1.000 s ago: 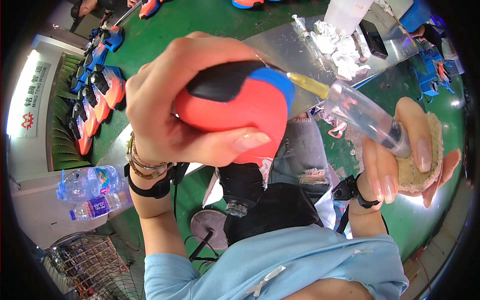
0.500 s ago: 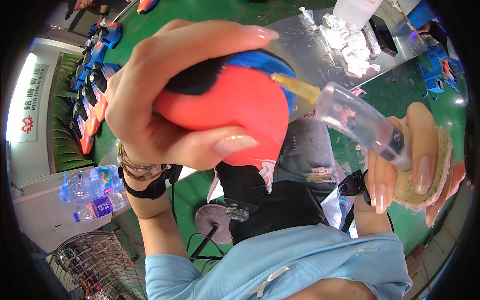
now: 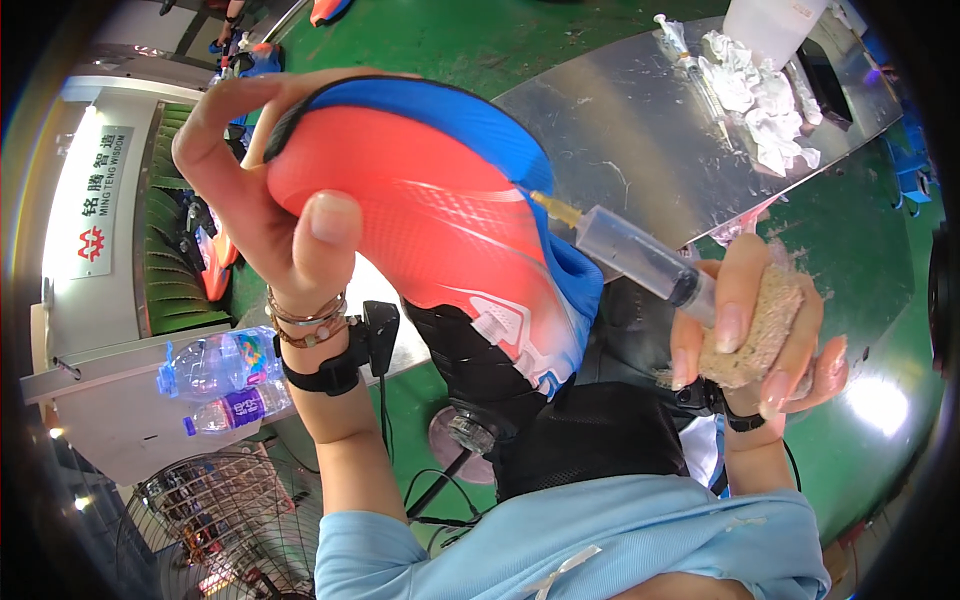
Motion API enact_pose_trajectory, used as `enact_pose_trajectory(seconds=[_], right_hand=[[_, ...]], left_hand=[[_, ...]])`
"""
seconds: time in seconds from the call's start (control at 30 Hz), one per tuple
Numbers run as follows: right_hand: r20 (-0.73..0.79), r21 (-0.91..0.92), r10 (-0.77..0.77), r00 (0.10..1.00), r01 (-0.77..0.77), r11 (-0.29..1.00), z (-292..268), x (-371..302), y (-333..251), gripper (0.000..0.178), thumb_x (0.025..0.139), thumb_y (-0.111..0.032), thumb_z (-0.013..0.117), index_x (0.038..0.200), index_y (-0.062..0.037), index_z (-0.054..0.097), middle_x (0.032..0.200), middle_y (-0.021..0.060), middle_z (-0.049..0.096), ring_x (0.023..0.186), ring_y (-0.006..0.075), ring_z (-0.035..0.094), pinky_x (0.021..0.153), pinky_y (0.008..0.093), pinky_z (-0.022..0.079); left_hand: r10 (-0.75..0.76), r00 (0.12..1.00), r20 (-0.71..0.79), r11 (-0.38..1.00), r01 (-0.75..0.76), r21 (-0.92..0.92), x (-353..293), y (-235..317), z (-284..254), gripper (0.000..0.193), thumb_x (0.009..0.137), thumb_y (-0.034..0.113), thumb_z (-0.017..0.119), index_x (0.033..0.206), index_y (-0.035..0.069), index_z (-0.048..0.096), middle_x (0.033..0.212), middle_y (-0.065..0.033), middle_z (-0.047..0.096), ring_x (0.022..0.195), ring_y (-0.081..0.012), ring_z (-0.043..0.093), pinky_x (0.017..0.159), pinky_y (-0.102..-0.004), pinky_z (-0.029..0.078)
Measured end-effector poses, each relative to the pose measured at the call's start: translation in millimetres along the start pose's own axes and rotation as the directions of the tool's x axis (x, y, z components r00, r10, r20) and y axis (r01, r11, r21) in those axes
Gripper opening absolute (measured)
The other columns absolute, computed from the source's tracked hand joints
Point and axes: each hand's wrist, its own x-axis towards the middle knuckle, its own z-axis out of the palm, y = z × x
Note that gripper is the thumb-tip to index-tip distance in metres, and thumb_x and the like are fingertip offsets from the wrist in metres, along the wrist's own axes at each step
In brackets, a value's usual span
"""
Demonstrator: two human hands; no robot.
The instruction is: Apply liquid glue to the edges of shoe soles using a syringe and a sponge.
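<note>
My left hand (image 3: 235,200) grips a coral-red and blue sports shoe (image 3: 420,190), thumb on the red upper and fingers behind its far end. The shoe has a black collar and a white patterned patch near my lap. In my right hand (image 3: 738,305) is a clear syringe (image 3: 635,255) with dark-tipped plunger and yellow nozzle. The nozzle's tip meets the seam between the red upper and the blue sole, on the right side. The same hand also holds a beige sponge-like pad (image 3: 755,330) against its fingers and palm.
A metal table (image 3: 600,110) bears crumpled white tissues (image 3: 765,100), another syringe (image 3: 690,70) and a white container (image 3: 770,30). Plastic bottles (image 3: 220,365) lie at the left, above a wire-caged fan (image 3: 220,520). More shoes (image 3: 210,255) stand on the left.
The shoe has tilted, showing more of its red side and blue sole. My right hand has drawn left and inward with the syringe and pad. My left hand has shifted left along the shoe.
</note>
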Motion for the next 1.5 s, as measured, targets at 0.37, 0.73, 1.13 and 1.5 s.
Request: enact_pose_trajectory(seconds=[0.37, 0.73, 1.13, 1.5], right_hand=[[-0.03, -0.171, 0.185, 0.982, -0.187, 0.967, -25, -16, 20, 0.056, 0.084, -0.053, 0.042, 0.07, -0.0038, 0.064, 0.086, 0.0225, 0.055, 0.076, 0.0284, 0.058, 0.068, 0.036, 0.047], [-0.05, -0.187, 0.278, 0.959, -0.283, 0.941, -38, -43, 12, 0.047, 0.086, -0.045, 0.044, 0.078, -0.0025, 0.064, 0.087, 0.0234, 0.056, 0.074, 0.0282, 0.059, 0.067, 0.0348, 0.047], [-0.007, -0.319, 0.137, 0.991, -0.132, 0.938, -38, -44, 26, 0.021, 0.081, -0.014, 0.048, 0.082, 0.0027, 0.061, 0.081, 0.0171, 0.06, 0.078, 0.0266, 0.057, 0.071, 0.0346, 0.046], [-0.053, -0.347, 0.038, 0.998, -0.054, 0.936, -24, -25, 57, 0.013, 0.085, -0.006, 0.047, 0.081, 0.0035, 0.055, 0.079, 0.0104, 0.056, 0.073, 0.0158, 0.052, 0.065, 0.0277, 0.041]], left_hand=[[-0.12, 0.966, -0.227, 0.933, 0.188, 0.308, -7, -22, -7, 0.051, 0.085, 0.034, 0.04, 0.12, -0.003, 0.036, 0.123, -0.0138, 0.04, 0.108, -0.0207, 0.042, 0.091, -0.0342, 0.035], [-0.107, 0.966, -0.236, 0.909, 0.192, 0.371, -25, -63, -25, 0.039, 0.091, 0.027, 0.036, 0.122, 0.003, 0.032, 0.114, -0.0163, 0.048, 0.1, -0.0215, 0.05, 0.089, -0.034, 0.039], [-0.372, 0.897, -0.24, 0.881, 0.423, 0.214, -91, -68, -50, 0.057, 0.09, 0.021, 0.046, 0.134, 0.005, 0.015, 0.119, -0.02, 0.047, 0.104, -0.0225, 0.049, 0.091, -0.0336, 0.039], [-0.853, 0.355, -0.383, 0.504, 0.751, -0.426, -180, -23, -83, 0.052, 0.088, 0.01, 0.048, 0.133, 0.02, 0.023, 0.115, -0.0094, 0.052, 0.099, -0.0193, 0.054, 0.082, -0.0372, 0.046]])
